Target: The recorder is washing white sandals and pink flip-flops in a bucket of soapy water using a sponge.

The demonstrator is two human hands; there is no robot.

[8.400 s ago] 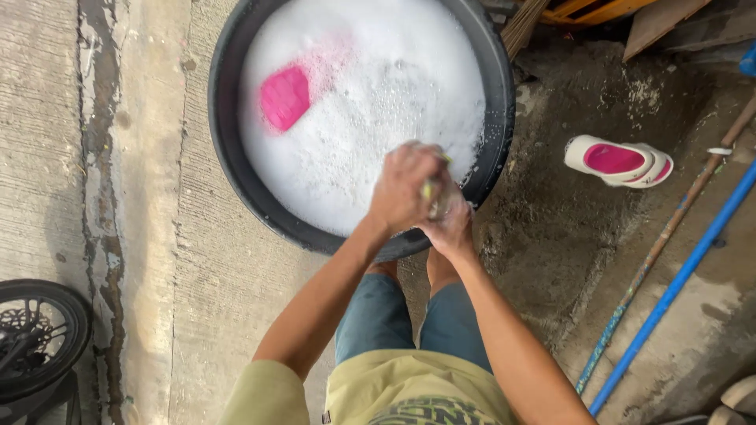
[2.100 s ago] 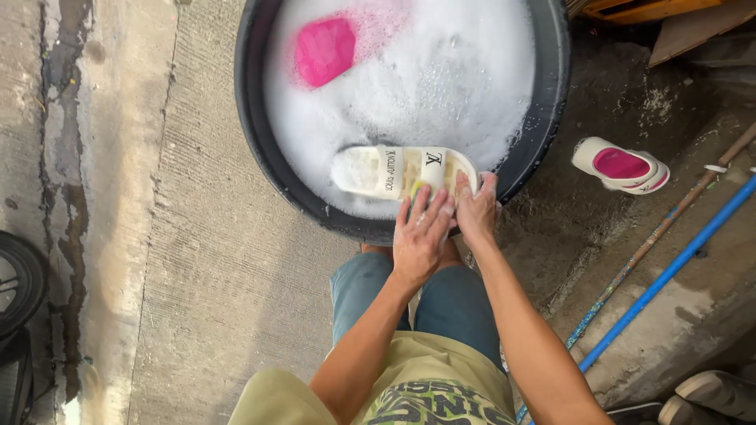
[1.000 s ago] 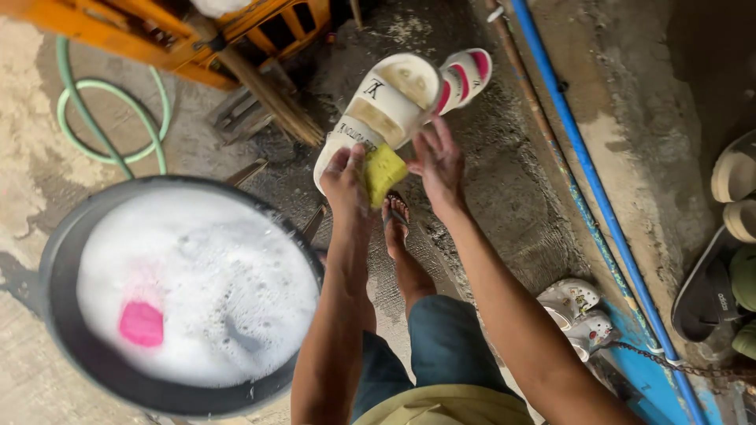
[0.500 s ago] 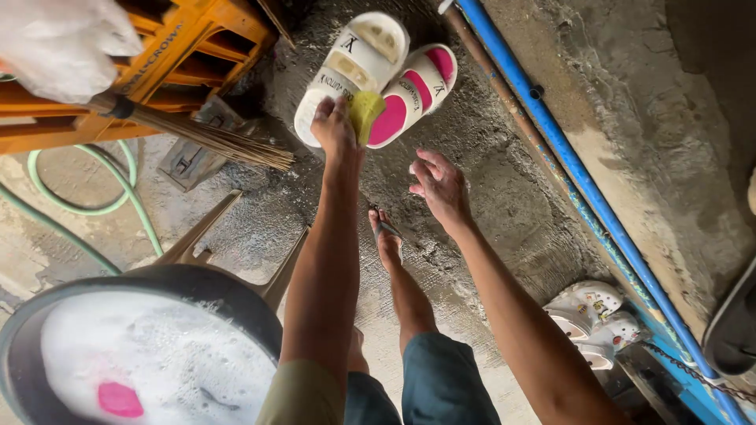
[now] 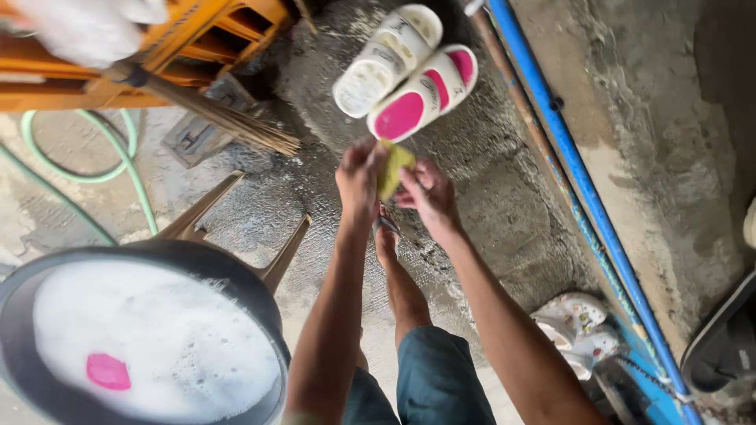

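Both hands now off slippers; left hand, right hand share sponge.

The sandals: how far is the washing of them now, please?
Two sandals, one cream and one pink-soled, already lie on the wet concrete by the blue pipe. The left hand and right hand hold a yellow sponge between them. One pink thing floats in the foamy basin, apparently not yet taken out.
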